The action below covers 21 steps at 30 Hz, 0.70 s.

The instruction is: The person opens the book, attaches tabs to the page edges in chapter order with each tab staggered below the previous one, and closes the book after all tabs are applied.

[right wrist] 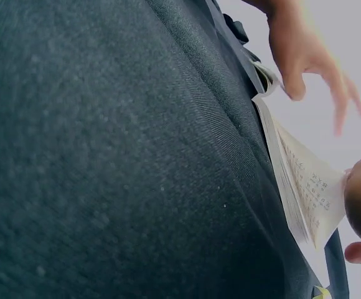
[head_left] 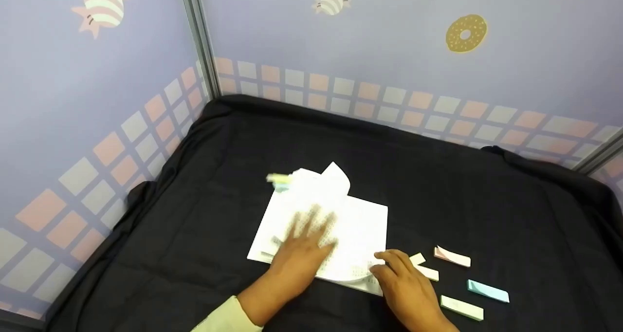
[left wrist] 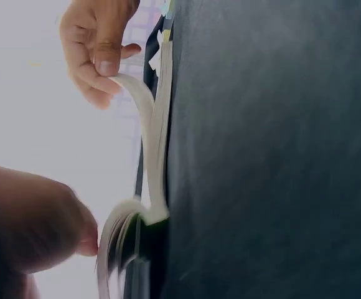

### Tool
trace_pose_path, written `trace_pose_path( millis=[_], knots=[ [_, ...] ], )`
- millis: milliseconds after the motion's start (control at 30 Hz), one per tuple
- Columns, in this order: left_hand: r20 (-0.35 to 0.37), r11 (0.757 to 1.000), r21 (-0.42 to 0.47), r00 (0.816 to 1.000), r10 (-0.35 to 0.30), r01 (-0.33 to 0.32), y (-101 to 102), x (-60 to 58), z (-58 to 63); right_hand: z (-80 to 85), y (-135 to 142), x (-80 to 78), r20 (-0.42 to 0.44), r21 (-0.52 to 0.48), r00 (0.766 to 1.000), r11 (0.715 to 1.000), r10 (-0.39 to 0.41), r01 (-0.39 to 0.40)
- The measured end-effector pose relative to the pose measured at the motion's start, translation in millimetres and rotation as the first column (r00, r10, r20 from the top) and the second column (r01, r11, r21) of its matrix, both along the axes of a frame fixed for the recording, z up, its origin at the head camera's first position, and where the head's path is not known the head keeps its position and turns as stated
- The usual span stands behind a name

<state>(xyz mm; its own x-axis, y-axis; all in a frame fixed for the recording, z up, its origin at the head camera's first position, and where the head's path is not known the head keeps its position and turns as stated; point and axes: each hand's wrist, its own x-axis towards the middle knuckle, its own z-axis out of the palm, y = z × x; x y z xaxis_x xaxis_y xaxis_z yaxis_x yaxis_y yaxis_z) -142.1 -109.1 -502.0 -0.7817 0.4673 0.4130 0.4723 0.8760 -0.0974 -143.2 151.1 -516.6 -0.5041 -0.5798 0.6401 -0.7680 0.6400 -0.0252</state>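
Note:
An open book [head_left: 367,220] with printed pages lies on black cloth. My left hand [head_left: 302,254] is spread over its left-hand pages, fingers straight and blurred. At the lower right corner, my right hand [head_left: 406,283] pinches a page; in the left wrist view the right hand [left wrist: 96,53] has the lifted page [left wrist: 140,93] between thumb and fingers. That page curves up from the stack in the right wrist view too, with print on its face. Yellow and blue sticky tabs [head_left: 279,182] stick out at the book's upper left edge. One page corner [head_left: 336,176] curls up at the top.
Right of the book lie a yellow pad of sticky tabs [head_left: 428,273], a pink pad [head_left: 452,257], a blue pad [head_left: 488,291] and a green pad [head_left: 462,308]. Black cloth [head_left: 194,254] covers the table. Patterned walls [head_left: 389,45] stand behind and at the left.

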Motion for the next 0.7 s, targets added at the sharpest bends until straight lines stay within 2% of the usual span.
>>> trace_pose_path(
  millis=[67, 133, 333, 400, 500, 567, 700],
  knots=[
    [0.033, 0.995, -0.049, 0.995, -0.090, 0.091, -1, 1.1, -0.1, 1.0, 0, 0.6, 0.005, -0.012, 1.000, 1.000, 0.007, -0.007],
    [0.051, 0.989, -0.040, 0.989, -0.140, 0.143, 0, 2.4, -1.2, 2.6, -1, 1.6, 0.012, -0.024, 1.000, 1.000, 0.012, -0.012],
    [0.137, 0.998, 0.016, 0.988, -0.070, 0.069, 3, 4.9, -0.8, 9.3, -4, 1.6, -0.042, -0.087, 0.999, 0.996, 0.029, -0.032],
    [0.131, 0.999, 0.014, 0.990, -0.051, 0.050, 4, 4.7, -1.1, 10.5, -6, 2.2, -0.051, -0.105, 0.999, 0.994, 0.017, -0.022],
    [0.065, 0.998, 0.051, 0.997, -0.029, 0.026, 5, 4.7, -4.0, 11.1, -7, 5.8, -0.018, -0.098, 0.999, 0.995, -0.028, 0.026],
    [-0.012, 0.992, 0.126, 1.000, -0.016, 0.017, 5, 3.7, -6.3, 11.3, -6, 7.9, 0.010, -0.073, 0.998, 0.995, -0.060, 0.061],
    [-0.174, 0.947, 0.321, 0.983, 0.052, 0.007, 3, 1.3, -9.1, 10.9, -4, 9.2, 0.034, -0.010, 0.997, 0.998, -0.064, 0.064]
  ],
)
